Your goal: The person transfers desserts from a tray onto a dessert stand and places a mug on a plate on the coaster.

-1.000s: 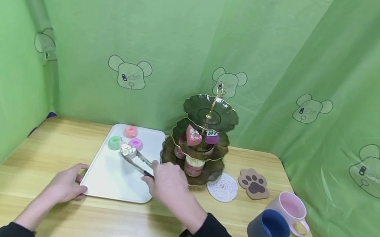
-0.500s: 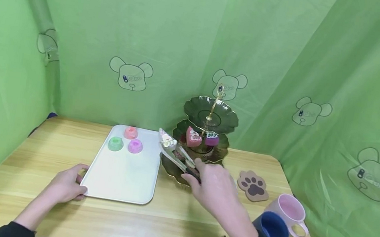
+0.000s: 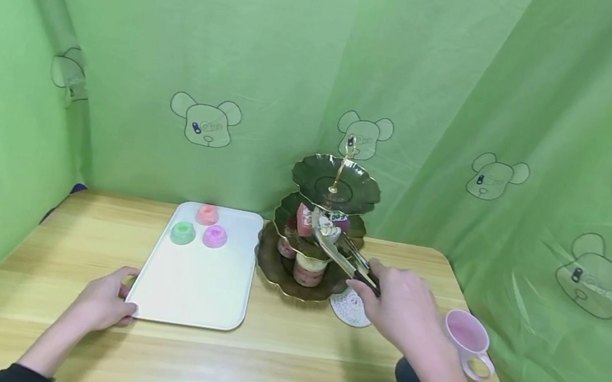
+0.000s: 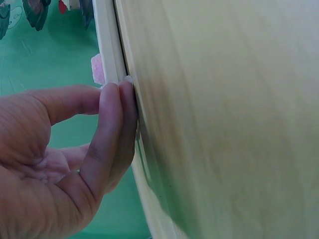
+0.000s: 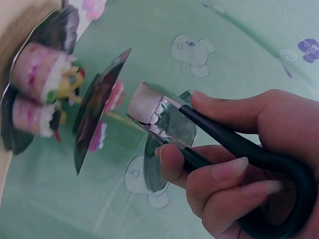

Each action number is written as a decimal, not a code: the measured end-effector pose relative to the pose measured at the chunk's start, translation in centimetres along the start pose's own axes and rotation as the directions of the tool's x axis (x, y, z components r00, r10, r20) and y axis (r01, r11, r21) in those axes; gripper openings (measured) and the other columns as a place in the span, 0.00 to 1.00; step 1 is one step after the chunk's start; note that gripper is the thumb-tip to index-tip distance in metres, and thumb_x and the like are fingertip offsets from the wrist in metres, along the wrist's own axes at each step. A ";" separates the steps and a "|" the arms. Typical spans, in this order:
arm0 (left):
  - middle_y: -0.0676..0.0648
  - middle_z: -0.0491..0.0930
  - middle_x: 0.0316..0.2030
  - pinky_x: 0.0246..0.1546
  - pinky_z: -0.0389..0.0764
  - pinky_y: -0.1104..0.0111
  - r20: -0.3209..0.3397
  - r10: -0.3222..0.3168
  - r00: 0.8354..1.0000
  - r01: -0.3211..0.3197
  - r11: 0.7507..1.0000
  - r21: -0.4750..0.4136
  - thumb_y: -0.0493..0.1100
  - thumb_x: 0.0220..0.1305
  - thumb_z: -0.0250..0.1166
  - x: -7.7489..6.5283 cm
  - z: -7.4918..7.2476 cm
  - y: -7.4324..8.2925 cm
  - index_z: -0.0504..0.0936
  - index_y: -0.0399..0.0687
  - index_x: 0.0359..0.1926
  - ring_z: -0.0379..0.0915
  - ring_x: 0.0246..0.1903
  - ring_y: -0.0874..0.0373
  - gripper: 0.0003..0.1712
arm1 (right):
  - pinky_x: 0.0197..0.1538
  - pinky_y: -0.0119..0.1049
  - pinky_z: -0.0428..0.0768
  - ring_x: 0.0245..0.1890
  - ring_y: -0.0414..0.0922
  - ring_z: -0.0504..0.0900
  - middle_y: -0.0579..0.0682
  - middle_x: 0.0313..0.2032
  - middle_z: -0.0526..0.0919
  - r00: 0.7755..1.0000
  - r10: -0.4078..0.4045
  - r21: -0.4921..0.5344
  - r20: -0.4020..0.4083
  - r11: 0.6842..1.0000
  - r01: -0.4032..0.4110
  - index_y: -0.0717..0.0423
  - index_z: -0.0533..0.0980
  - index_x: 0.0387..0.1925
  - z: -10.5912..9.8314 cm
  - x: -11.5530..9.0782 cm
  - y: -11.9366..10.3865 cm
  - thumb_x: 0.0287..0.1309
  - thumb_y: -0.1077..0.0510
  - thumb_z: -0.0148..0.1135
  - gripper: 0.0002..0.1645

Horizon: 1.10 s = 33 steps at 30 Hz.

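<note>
My right hand (image 3: 407, 309) grips black-handled tongs (image 5: 219, 130), which hold a small white cake slice (image 5: 144, 104). In the head view the slice hangs over the middle tier of a dark three-tier stand (image 3: 313, 182). A pink cake wedge (image 3: 304, 219) and a purple cake piece (image 3: 340, 220) sit on that tier, partly hidden. Whether the white slice touches the tier I cannot tell. With thumb and fingers, my left hand (image 3: 101, 299) pinches the near left corner of a white tray (image 3: 192, 292). Green (image 3: 182, 233), purple (image 3: 215, 236) and pink (image 3: 207, 214) ring-shaped sweets lie on the tray.
Layered dessert cups (image 3: 309, 272) stand on the lowest tier. A round woven coaster (image 3: 349, 308) lies beside the stand. Further right is a pink mug (image 3: 468, 331); a dark blue mug (image 3: 408, 374) is mostly behind my right forearm. Green curtain (image 3: 276, 69) encloses the table.
My right hand has carried the white cake slice in the tongs rightward, from above the tray to the stand's middle tier. My left hand keeps its hold on the tray corner.
</note>
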State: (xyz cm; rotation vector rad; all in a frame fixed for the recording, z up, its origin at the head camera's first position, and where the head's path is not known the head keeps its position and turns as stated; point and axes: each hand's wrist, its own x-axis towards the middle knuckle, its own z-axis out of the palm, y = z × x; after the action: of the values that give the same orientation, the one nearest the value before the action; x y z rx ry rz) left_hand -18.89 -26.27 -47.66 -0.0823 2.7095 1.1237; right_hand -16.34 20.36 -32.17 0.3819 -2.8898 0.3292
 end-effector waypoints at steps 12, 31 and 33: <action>0.33 0.82 0.40 0.24 0.89 0.67 -0.004 0.011 1.000 -0.012 1.000 -0.015 0.26 0.53 0.67 0.0 0.3 -0.1 0.59 0.21 0.73 0.82 0.24 0.58 0.46 | 0.19 0.38 0.63 0.17 0.47 0.68 0.46 0.16 0.68 1.000 0.006 -0.081 0.012 0.997 -0.005 0.50 0.71 0.28 0.0 0.1 1.4 0.68 0.44 0.70 0.22; 0.35 0.82 0.39 0.25 0.89 0.67 -0.015 0.025 1.000 -0.026 1.000 -0.004 0.26 0.53 0.68 0.1 0.1 -0.1 0.60 0.21 0.72 0.82 0.25 0.58 0.46 | 0.20 0.37 0.63 0.19 0.47 0.68 0.48 0.17 0.67 0.991 0.091 -0.079 0.101 0.993 -0.083 0.52 0.74 0.26 0.6 1.7 1.7 0.68 0.43 0.69 0.22; 0.35 0.82 0.39 0.25 0.89 0.67 -0.019 0.024 1.000 -0.024 1.000 0.001 0.26 0.53 0.68 0.1 0.0 -0.2 0.60 0.21 0.72 0.82 0.25 0.58 0.46 | 0.20 0.37 0.63 0.19 0.47 0.68 0.48 0.17 0.68 0.991 0.091 -0.079 0.102 0.993 -0.083 0.52 0.74 0.27 0.7 2.0 1.6 0.68 0.43 0.69 0.22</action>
State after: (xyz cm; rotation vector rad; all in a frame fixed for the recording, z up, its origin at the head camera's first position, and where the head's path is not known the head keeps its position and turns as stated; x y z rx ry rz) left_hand -18.95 -26.37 -47.84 -0.0604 2.7342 1.1345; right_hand -18.78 21.28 -32.71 0.2692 -3.0179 0.2200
